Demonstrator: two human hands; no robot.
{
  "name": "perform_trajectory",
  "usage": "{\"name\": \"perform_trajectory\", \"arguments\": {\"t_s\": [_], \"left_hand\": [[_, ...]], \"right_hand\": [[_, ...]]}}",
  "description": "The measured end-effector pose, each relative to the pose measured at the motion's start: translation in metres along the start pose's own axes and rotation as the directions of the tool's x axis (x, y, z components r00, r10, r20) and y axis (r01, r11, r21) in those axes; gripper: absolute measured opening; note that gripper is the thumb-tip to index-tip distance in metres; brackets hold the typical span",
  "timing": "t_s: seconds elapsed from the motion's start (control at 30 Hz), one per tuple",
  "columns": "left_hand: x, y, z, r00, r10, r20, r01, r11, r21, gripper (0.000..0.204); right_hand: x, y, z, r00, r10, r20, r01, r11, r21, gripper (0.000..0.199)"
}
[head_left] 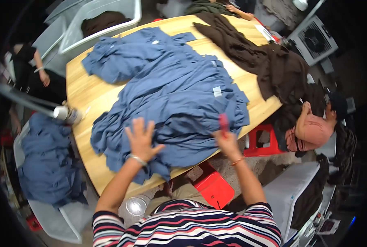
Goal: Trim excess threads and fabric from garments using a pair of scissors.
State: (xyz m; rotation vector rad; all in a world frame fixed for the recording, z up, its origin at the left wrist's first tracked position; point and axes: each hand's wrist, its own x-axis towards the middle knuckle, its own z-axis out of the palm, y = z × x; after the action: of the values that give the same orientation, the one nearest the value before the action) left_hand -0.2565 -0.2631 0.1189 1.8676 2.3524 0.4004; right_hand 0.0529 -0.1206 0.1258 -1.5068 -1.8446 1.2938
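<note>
A broad heap of blue garments (179, 90) lies rumpled over the middle of the wooden table, with a small white label (217, 91) showing on its right part. My left hand (142, 142) rests on the near side of the cloth, fingers spread and nothing in them. At the near right edge of the heap, my right hand (228, 145) is closed around a small red tool (223, 123). Motion blurs that tool, so its exact kind does not show. Its upper end points away from me over the blue cloth.
Dark brown cloth (270, 61) lies along the table's right side, near a co-worker in a pink top (313, 131). A grey bin (62, 222) of blue garments stands left. Red stools (216, 189) are by the near edge; a white bottle (61, 112) is at the left edge.
</note>
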Motion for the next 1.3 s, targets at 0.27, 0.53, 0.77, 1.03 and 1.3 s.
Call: {"name": "perform_trajectory", "arguments": {"t_s": [0.27, 0.53, 0.77, 1.03, 1.3], "left_hand": [[-0.095, 0.008, 0.075, 0.939, 0.315, 0.140, -0.313, 0.949, -0.035, 0.078], [-0.119, -0.046, 0.044, 0.947, 0.292, 0.131, -0.301, 0.952, 0.057, 0.027], [-0.099, -0.026, 0.006, 0.910, 0.049, 0.412, -0.043, 0.999, -0.025, 0.008], [0.063, -0.014, 0.019, 0.922, -0.328, -0.206, 0.337, 0.942, 0.009, 0.058], [0.014, 0.059, 0.055, 0.928, -0.372, -0.006, 0.366, 0.918, -0.153, 0.059]], "right_hand": [[0.002, -0.095, -0.165, 0.569, -0.727, -0.386, 0.453, 0.668, -0.590, 0.024], [0.055, -0.080, -0.156, 0.673, -0.737, 0.057, 0.453, 0.350, -0.820, 0.018], [0.161, -0.044, -0.051, 0.758, -0.590, 0.279, 0.602, 0.468, -0.646, 0.022], [0.224, -0.013, 0.030, 0.793, -0.450, 0.411, 0.605, 0.508, -0.613, 0.020], [0.202, 0.030, -0.042, 0.843, -0.322, 0.432, 0.539, 0.516, -0.666, 0.020]]}}
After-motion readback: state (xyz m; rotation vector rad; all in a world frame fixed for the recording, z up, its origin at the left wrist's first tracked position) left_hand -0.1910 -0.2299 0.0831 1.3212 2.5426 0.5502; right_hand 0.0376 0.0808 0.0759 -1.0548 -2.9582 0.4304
